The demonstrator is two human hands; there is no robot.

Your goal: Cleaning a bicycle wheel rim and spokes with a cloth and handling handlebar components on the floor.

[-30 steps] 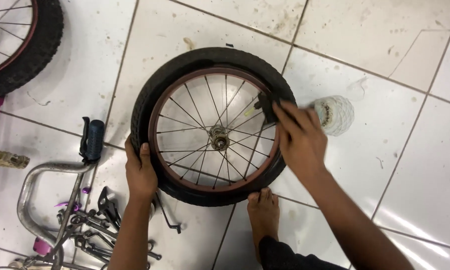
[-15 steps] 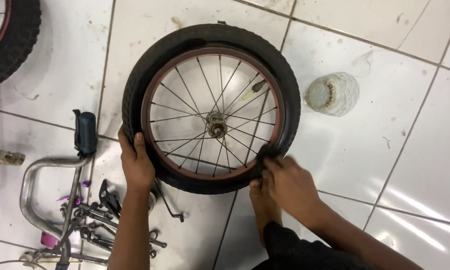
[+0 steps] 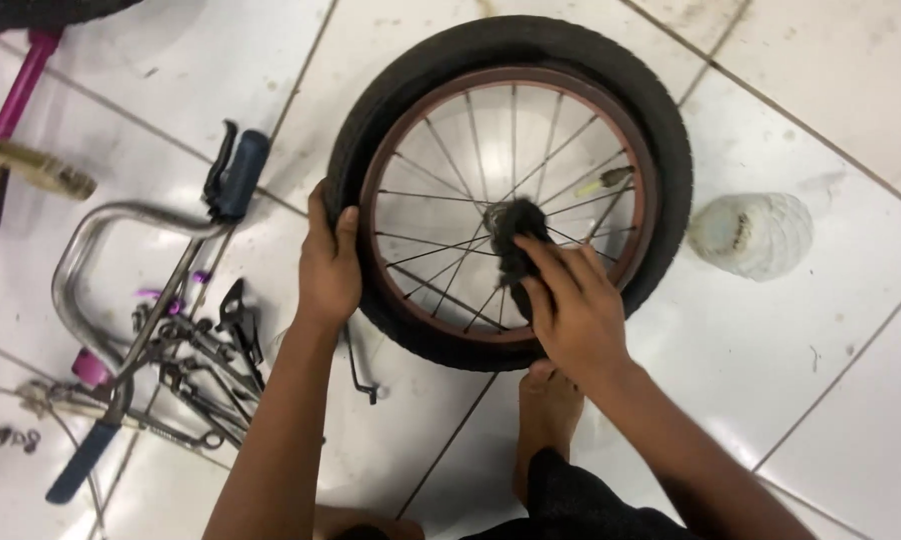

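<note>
Right hand now from rim to hub

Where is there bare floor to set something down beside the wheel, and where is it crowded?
Bare tile lies right of the wheel, below the clear jar and beyond the right hand, which presses a dark rag at the hub. More lies above the handlebar, left of the tyre. Crowded: lower left, with handlebar, cables and small parts by the left hand.

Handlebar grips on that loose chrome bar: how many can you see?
2. One dark blue handlebar grip lies at the bar's upper end, left of the wheel; the other blue handlebar grip lies at the lower left. None looks hidden.
</note>
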